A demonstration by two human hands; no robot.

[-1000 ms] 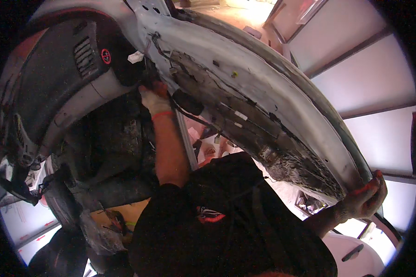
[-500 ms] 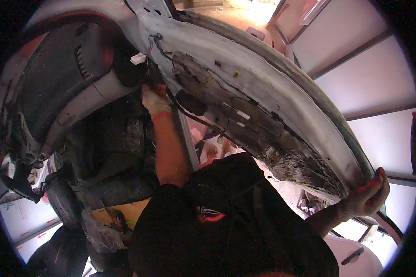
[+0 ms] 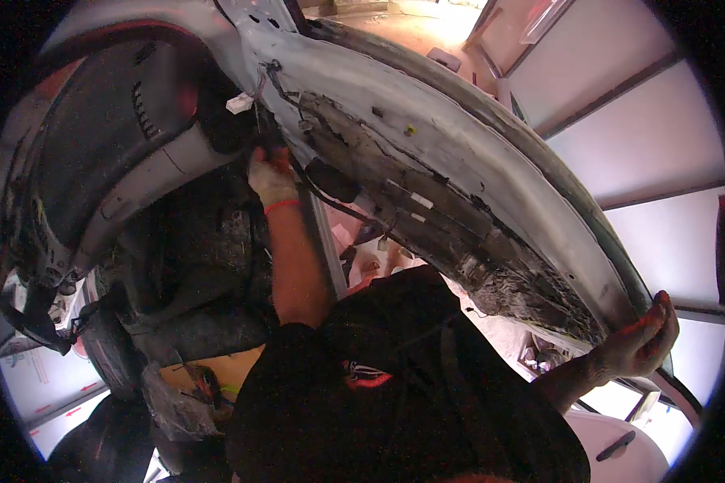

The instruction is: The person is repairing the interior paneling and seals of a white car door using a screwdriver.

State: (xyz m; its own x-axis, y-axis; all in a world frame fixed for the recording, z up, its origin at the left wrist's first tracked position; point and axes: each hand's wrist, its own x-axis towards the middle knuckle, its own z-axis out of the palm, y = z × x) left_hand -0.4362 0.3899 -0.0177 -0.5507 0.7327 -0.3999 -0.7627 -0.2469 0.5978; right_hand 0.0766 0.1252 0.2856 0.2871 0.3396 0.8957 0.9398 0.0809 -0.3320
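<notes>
My left hand (image 3: 271,177), in a pale glove with a red cuff, is raised at the gap between the dashboard and the open car door (image 3: 499,189). Its fingers are curled in beside dark wiring, and what they grip is hidden. A white connector (image 3: 239,102) hangs just above that hand. My right hand (image 3: 640,348) is at the far right, bent round the door's outer edge with its fingers together. The door's inner side has no trim panel. Bare metal, dark residue and a black cable (image 3: 330,197) show on it.
On the left are the dashboard (image 3: 157,173) and the steering wheel rim (image 3: 109,386). Clear plastic wrap (image 3: 177,402) and a yellowish board (image 3: 238,366) lie low on the left. White wall panels (image 3: 644,145) stand beyond the door. Small parts (image 3: 536,358) lie beneath it.
My left hand has turned slightly at the wrist and its fingers are curled a little differently. My right hand and the door have hardly moved.
</notes>
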